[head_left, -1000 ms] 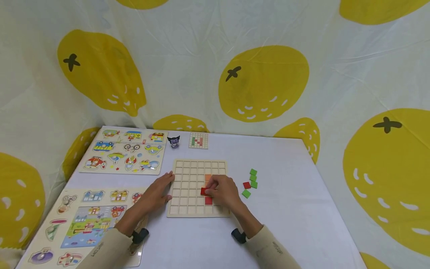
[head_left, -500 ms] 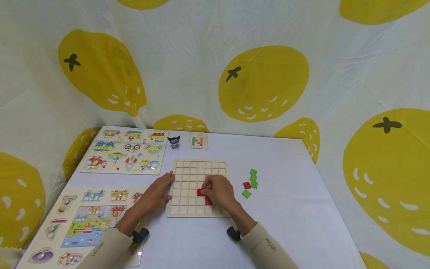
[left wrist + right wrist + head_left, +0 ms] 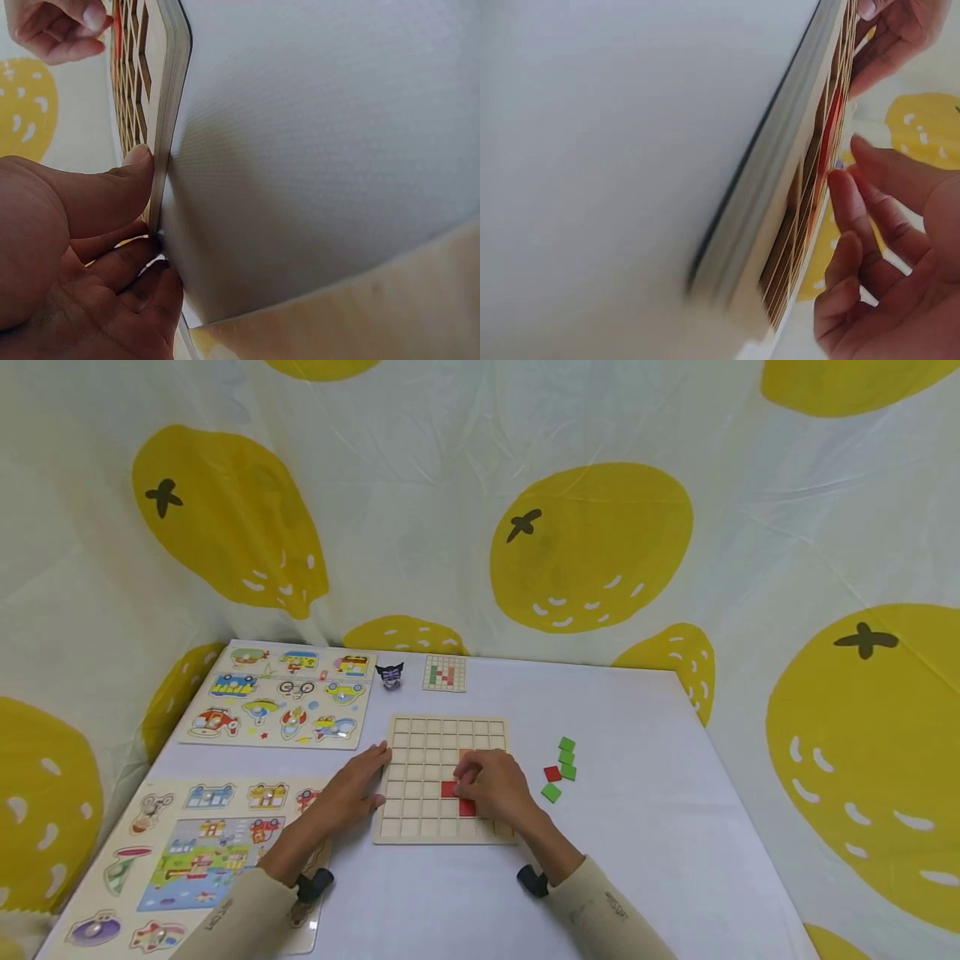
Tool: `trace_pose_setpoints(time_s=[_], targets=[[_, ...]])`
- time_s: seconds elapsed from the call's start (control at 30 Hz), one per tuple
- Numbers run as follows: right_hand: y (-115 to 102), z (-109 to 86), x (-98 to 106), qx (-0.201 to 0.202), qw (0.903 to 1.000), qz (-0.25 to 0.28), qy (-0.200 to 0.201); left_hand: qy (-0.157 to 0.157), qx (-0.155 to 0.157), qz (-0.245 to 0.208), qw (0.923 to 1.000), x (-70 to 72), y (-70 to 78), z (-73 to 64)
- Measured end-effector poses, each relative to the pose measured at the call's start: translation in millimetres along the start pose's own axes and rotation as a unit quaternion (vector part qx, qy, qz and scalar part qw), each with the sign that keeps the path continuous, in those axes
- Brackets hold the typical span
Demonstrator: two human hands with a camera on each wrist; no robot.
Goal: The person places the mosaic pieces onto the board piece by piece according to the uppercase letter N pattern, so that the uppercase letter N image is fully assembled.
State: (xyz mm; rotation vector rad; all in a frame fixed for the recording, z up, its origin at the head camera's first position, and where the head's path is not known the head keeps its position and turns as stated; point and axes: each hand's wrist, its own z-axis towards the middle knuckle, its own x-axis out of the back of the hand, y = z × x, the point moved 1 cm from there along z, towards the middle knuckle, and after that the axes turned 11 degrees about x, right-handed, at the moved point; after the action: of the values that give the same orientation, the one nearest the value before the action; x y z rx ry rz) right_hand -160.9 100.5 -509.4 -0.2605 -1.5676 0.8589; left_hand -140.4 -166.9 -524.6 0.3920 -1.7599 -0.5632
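A wooden grid board [image 3: 411, 772] lies on the table in front of me, with square cells. My left hand [image 3: 347, 793] rests along its left edge; in the left wrist view the thumb [image 3: 124, 191] touches the board's side. Over the right half of the board hovers my right hand [image 3: 495, 787], its fingertips just above the cells. Two red square tiles, one left [image 3: 448, 789] and one lower [image 3: 467, 807], sit in cells beside those fingers. An orange tile [image 3: 466, 753] is partly hidden behind the hand. The right wrist view shows nothing between thumb and fingers.
Right of the board lie several loose green tiles [image 3: 567, 758] and one red tile [image 3: 552, 773]. A small pattern card [image 3: 444, 673] and a dark figurine [image 3: 389, 675] stand at the back. Two picture puzzle boards, the rear one [image 3: 277, 697] and the front one [image 3: 167, 797], occupy the left side.
The right hand has carried a red tile slightly left into a cell and let go of it, then drawn back a little to the right. The left hand stays on the edge.
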Motion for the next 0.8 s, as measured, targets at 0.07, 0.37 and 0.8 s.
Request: trace_pose_setpoints(time_s=[0.07,0.37,0.8], targets=[[4.2,-2.6,5.5,0.007,0.9998,0.016,0.008,0.000,0.000,0.000,1.0000,0.1,0.0,0.0],[32.7,-15.1,39.0,0.005,0.9988,0.014,0.046,0.006,-0.005,-0.004,1.0000,1.2,0.1,-0.9],[86.5,-35.5,86.0,-0.039,0.9971,-0.025,0.060,0.001,-0.002,-0.006,1.0000,-0.4,-1.9,0.7]])
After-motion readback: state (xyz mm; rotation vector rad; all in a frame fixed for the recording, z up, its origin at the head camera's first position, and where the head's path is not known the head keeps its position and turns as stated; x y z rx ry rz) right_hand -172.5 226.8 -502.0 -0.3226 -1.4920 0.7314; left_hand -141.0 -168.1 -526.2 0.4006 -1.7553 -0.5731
